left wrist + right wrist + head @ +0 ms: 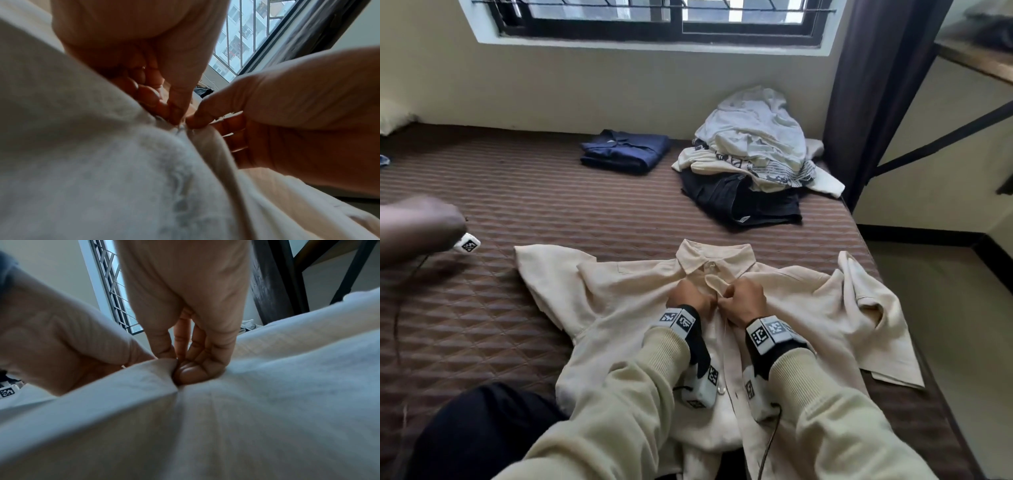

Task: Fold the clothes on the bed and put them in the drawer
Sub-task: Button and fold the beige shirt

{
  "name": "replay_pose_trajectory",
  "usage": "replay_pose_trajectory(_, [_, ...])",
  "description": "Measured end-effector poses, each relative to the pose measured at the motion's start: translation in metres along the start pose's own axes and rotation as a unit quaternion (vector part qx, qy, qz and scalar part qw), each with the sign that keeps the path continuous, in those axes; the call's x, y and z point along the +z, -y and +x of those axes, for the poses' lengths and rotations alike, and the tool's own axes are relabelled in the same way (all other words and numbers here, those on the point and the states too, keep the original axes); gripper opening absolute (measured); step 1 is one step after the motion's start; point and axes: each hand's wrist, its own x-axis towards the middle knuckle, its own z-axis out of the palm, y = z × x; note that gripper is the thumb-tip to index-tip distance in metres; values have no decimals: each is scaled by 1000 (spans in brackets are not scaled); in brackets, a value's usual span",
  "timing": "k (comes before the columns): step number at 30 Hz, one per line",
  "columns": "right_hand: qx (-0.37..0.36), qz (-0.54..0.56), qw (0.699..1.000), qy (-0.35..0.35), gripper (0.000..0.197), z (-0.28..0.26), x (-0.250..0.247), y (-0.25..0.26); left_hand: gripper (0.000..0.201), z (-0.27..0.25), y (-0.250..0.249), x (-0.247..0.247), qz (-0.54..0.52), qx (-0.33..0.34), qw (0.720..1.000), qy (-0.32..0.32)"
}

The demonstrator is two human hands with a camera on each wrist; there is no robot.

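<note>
Pinching the cream shirt [640, 308] at its front placket, both hands sat knuckle to knuckle just below the collar. We saw our left hand [690, 297] and right hand [743, 300] from the head view only as curled backs, grip hidden. The left wrist view filled that in: left hand fingertips [174, 113] and the right thumb met at the fabric edge, each pinching it. The right wrist view showed our right hand fingers [191, 369] dug into the cloth, with the placket fold bunched between the two hands. Whether a button was there, we could not tell; too blurred.

Only the head view gave layout. The shirt lay front-up and spread on the brown quilted bed [482, 308], sleeves out to both sides. Well behind it: a folded navy garment [625, 150] and, to its right, an unfolded pile of clothes [753, 154], light pieces over dark ones. A blurred limb [417, 226] showed at the left edge. Window [654, 17] above, dark curtain [873, 85] right; both wrist views caught the window bars too.
</note>
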Motion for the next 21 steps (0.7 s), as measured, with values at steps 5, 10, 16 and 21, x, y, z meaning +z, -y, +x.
replay_pose_trajectory(5, [-3, 51, 999, 7, 19, 4, 3, 1, 29, 7, 13, 5, -22, 25, 999, 26])
replay_pose_trajectory(10, [1, 164, 984, 65, 23, 9, 5, -10, 27, 30, 30, 15, -39, 30, 996, 73])
replay_pose_trajectory(16, [67, 368, 915, 149, 30, 10, 7, -15, 47, 15, 26, 6, -90, 48, 990, 97])
replay_pose_trajectory(21, [68, 440, 883, 148, 25, 6, 7, -24, 41, 10, 29, 9, -95, 55, 990, 93])
